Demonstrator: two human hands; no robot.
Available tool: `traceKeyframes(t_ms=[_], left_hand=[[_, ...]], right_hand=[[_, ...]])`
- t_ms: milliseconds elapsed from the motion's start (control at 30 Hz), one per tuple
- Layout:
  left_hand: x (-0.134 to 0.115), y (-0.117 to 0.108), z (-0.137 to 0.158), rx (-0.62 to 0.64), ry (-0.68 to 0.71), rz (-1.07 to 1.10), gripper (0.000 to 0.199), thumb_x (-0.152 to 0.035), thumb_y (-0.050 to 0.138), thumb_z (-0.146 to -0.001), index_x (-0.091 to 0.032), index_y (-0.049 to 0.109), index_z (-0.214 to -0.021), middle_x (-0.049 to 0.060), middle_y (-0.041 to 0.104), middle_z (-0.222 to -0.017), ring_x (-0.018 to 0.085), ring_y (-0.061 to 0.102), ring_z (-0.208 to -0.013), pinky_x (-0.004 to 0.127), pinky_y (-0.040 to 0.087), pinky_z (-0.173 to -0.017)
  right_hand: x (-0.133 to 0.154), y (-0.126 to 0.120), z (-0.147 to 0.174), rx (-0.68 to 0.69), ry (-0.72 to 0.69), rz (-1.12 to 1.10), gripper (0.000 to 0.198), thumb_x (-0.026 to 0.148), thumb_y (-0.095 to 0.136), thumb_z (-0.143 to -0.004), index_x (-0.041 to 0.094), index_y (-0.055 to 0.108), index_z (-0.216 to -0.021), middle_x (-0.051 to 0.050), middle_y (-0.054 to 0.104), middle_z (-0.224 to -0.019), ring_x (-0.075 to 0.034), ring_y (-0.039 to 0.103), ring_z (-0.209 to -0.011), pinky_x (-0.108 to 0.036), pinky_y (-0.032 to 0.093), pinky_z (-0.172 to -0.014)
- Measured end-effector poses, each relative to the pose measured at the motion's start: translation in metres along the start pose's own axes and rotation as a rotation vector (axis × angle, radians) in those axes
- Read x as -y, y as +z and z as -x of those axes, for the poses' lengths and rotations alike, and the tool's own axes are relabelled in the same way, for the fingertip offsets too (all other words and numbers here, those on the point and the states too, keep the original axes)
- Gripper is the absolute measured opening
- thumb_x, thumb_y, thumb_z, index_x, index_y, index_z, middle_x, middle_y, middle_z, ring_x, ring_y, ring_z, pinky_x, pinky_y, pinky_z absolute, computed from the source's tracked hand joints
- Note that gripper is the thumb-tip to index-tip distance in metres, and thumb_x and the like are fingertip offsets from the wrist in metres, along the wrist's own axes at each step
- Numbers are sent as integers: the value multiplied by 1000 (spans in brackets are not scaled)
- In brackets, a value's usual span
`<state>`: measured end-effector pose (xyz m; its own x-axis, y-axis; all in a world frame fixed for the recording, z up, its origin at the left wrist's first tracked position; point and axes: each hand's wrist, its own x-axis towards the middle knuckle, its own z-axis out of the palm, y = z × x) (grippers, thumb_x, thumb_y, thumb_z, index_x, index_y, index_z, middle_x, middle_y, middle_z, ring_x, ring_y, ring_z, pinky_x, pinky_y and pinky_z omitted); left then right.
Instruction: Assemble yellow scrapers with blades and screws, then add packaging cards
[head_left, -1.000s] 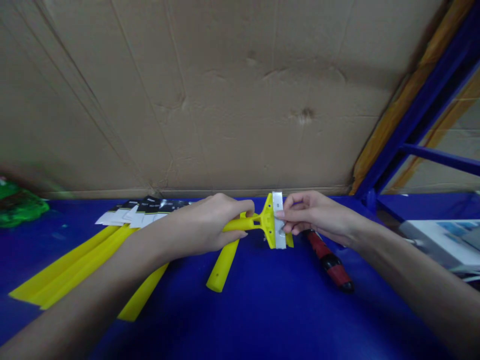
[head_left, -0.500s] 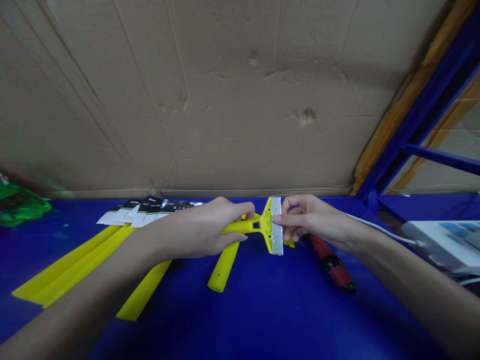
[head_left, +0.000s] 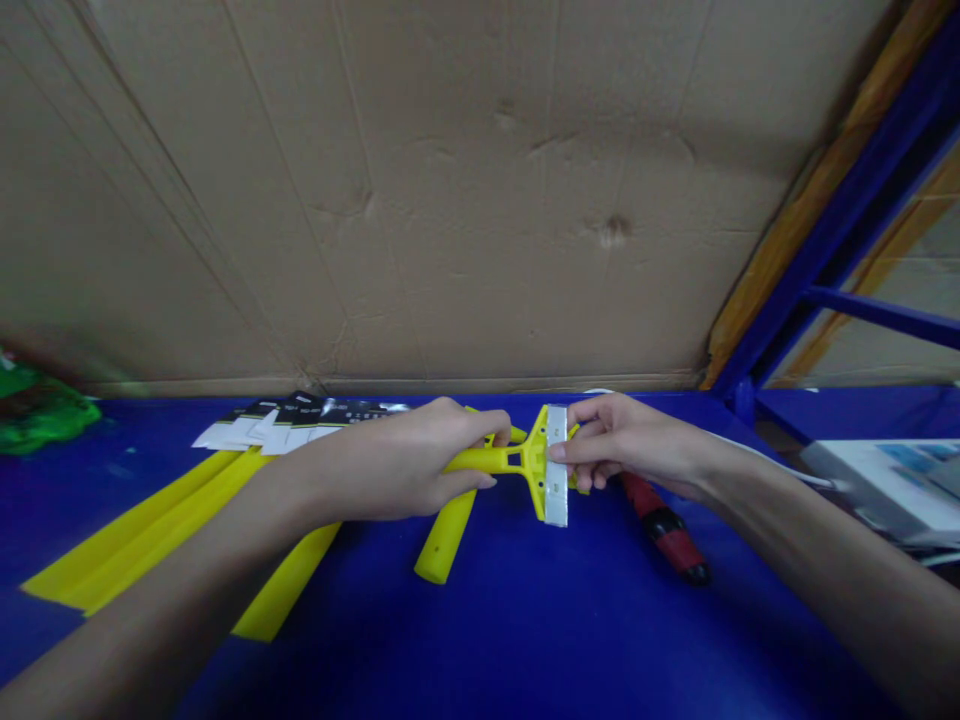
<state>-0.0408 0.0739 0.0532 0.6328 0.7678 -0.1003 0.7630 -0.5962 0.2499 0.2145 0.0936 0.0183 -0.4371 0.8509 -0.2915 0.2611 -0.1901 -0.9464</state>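
Observation:
A yellow scraper is held level over the blue table. My left hand is closed round its handle. At the wide head sits a flat silver blade, and my right hand pinches it with the thumb on top; the fingers underneath are partly hidden. Below and behind the held scraper lies another yellow handle, its far end covered by my hands. Just under my right wrist rests a red and black tool, likely a screwdriver, whose front end is hidden.
On the left lie several yellow strips and black-and-white packets. A green bag stands at the far left. A cardboard sheet rises behind the table. To the right are a blue frame, a white box and a white cable.
The scraper head has dipped slightly toward me, with both hands still on it. My right hand has shifted a little; the things lying on the table stay where they were.

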Motion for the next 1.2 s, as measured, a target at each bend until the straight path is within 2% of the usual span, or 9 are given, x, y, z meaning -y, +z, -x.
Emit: traceKeyframes(t_ms=[167, 500, 667, 733, 800, 900, 967, 1067, 1200], left_hand=[[0, 0, 0, 7, 3, -5, 41, -42, 57, -98, -30, 59, -136, 8, 70, -118, 28, 68, -107, 37, 52, -90], [-2, -3, -2, 14, -5, 7, 36, -42, 59, -95, -28, 64, -128, 6, 72, -106, 25, 68, -91, 32, 50, -76], [2, -4, -5, -23, 0, -2, 36, -43, 58, -95, -26, 65, -126, 7, 74, -108, 25, 70, -91, 33, 50, -77], [4, -5, -5, -50, 8, -2, 34, -41, 60, -93, -26, 67, -123, 8, 75, -111, 26, 70, -93, 33, 51, -78], [6, -6, -5, -61, 12, -2, 31, -40, 62, -91, -25, 69, -117, 8, 76, -106, 25, 70, -89, 32, 51, -75], [9, -7, -6, -64, -13, -13, 32, -42, 61, -90, -24, 70, -115, 7, 76, -100, 24, 69, -82, 32, 50, -71], [11, -8, -6, -65, -22, -19, 33, -44, 61, -90, -25, 69, -116, 6, 76, -99, 24, 69, -82, 32, 49, -71], [10, -8, -6, -64, -30, -15, 33, -42, 61, -90, -25, 69, -117, 6, 76, -100, 23, 69, -83, 32, 49, -72], [7, -9, -5, -56, -29, -10, 32, -41, 61, -90, -25, 69, -115, 5, 75, -95, 22, 67, -79, 31, 47, -69]], right_hand=[[0, 2, 0, -18, -4, -7, 48, 41, 99, -58, 14, 70, -85, -1, 76, -65, -8, 66, -52, -16, 51, -49], [-3, 3, -1, -41, -31, -37, 45, 40, 98, -64, 16, 68, -87, -1, 74, -63, -9, 64, -52, -15, 49, -47], [4, 0, 2, -131, 3, -29, 43, 57, 81, -83, 15, 71, -89, -5, 75, -70, -10, 63, -51, -19, 51, -48], [8, -6, 3, -251, -10, 85, 46, 60, 66, -94, 15, 72, -97, -9, 77, -74, -11, 62, -50, -22, 50, -47], [9, -11, 2, -378, -43, 365, 38, 53, 62, -98, 16, 72, -95, -9, 77, -73, -13, 60, -46, -25, 45, -45], [3, -13, -1, -445, -98, 868, 19, 37, 73, -88, 18, 72, -84, -10, 79, -74, -19, 67, -57, -29, 47, -53], [-3, -10, -3, -452, -116, 1066, 17, 35, 74, -84, 19, 73, -89, -10, 81, -82, -23, 74, -70, -30, 50, -62], [-9, -2, -4, -452, -97, 1199, 24, 37, 72, -82, 20, 76, -100, -10, 82, -91, -27, 77, -83, -32, 52, -66], [-8, 5, -4, -463, -61, 1260, 29, 32, 71, -80, 19, 78, -105, -11, 83, -93, -29, 78, -87, -34, 53, -70]])
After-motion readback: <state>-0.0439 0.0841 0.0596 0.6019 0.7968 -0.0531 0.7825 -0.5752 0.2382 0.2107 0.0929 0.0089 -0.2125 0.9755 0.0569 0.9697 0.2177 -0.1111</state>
